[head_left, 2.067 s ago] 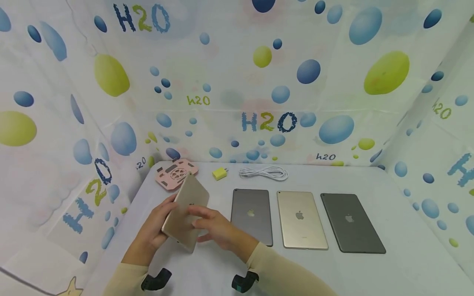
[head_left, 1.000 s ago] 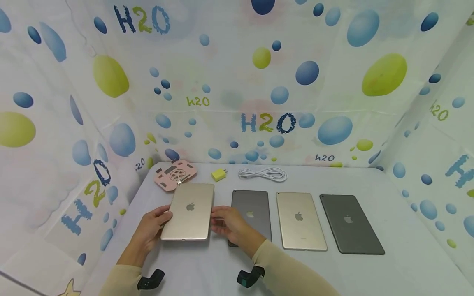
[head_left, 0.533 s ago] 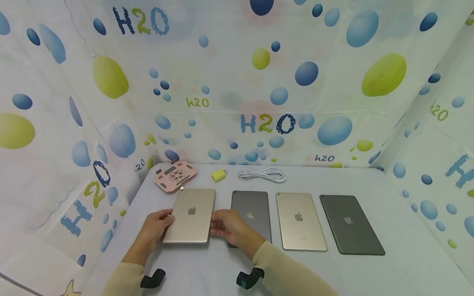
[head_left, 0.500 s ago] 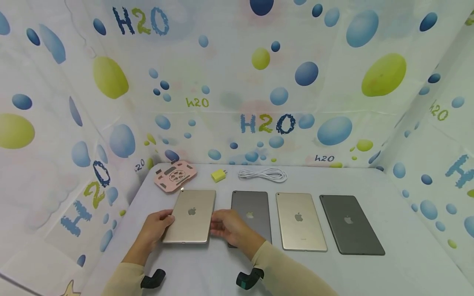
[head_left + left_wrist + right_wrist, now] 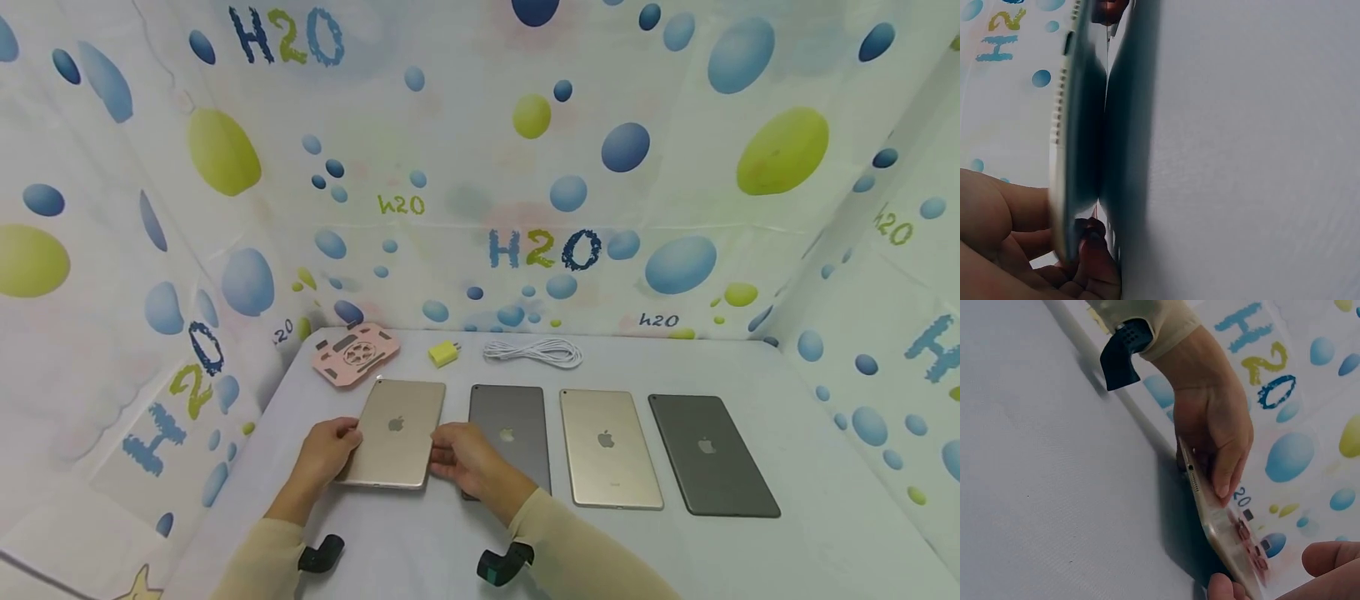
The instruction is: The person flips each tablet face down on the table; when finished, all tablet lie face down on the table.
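A gold tablet (image 5: 397,442) is back side up, just above the white tabletop, with its apple logo facing me. My left hand (image 5: 324,454) grips its left edge, thumb on the back and fingers tucked beneath, as the left wrist view shows with the tablet's edge (image 5: 1060,150). At the opposite edge, my right hand (image 5: 468,458) has its fingers curled under the rim; its fingertips (image 5: 1221,586) show below the tablet in the right wrist view. A dark gap separates tablet and cloth. Right of it lies a grey tablet (image 5: 513,408), partly covered by my right hand.
Another gold tablet (image 5: 611,450) and a dark grey tablet (image 5: 712,458) lie farther right. Along the back are a pink stand-like plate (image 5: 356,354), a yellow charger plug (image 5: 444,354) and a coiled white cable (image 5: 532,352). A patterned curtain (image 5: 450,150) rises behind.
The gold tablet, tilted steeply two seconds ago, has come down nearly flat. Over the last half second it has shifted slightly right, with my left hand following; the right hand has barely moved.
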Available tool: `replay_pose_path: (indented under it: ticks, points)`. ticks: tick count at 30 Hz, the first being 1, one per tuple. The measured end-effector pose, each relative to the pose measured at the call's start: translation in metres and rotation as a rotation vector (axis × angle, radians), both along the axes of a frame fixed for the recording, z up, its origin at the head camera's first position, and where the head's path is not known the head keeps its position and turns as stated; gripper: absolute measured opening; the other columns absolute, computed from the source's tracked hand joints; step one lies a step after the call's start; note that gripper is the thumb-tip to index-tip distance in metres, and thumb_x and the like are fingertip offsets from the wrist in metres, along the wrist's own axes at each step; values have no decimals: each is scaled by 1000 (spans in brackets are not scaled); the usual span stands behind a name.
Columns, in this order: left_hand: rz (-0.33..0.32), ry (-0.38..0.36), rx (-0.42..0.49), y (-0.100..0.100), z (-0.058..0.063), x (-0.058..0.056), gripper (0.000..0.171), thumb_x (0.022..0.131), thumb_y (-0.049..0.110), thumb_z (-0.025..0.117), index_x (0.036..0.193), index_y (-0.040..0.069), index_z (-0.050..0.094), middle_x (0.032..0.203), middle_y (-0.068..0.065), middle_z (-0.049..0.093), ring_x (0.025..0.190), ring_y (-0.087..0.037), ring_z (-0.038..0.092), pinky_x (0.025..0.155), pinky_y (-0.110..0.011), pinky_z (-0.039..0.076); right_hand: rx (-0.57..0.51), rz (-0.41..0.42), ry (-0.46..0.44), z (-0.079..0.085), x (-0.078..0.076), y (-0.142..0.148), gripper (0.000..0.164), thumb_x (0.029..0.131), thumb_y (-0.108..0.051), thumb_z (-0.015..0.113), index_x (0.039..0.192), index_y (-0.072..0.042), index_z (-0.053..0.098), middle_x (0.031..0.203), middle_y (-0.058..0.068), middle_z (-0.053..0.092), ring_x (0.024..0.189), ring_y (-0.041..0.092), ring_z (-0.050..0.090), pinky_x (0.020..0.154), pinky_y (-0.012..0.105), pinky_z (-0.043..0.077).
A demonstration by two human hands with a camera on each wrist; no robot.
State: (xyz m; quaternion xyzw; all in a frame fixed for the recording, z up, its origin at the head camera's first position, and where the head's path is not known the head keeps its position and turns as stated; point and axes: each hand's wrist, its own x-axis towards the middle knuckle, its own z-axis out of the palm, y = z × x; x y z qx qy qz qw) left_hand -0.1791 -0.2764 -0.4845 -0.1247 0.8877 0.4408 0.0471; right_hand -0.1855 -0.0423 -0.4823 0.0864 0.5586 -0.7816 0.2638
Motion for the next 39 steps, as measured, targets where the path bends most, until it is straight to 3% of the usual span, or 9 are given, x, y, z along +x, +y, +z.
replay_pose_path:
  ticks: [9,17,27,39]
  points:
    - [-16,-6,-45,4,4,3,44,100,12,51,136,-13,54,130,-32,60,116,-42,61,98,-54,52,58,-27,13,9,5,-4,42,90,-12,60,126,8,52,116,22,58,100,27,61,89,43,56]
    - [-25,-27,-67,7,7,7,46,101,16,50,137,-13,54,135,-34,57,125,-48,56,102,-56,49,90,11,47,17,9,-5,49,90,-15,60,131,8,47,125,25,53,110,34,58,93,51,52]
    - [-14,-55,-68,8,8,10,47,104,21,51,135,-13,55,135,-34,57,122,-47,57,100,-57,51,133,29,51,18,14,-5,56,91,-18,61,137,7,40,123,21,52,111,33,54,86,47,53]
    - [-30,-63,-77,9,7,13,50,102,25,51,135,-13,55,134,-34,58,120,-46,59,96,-56,53,161,57,78,23,18,-6,42,92,-19,60,126,4,50,125,20,60,115,35,59,90,53,51]
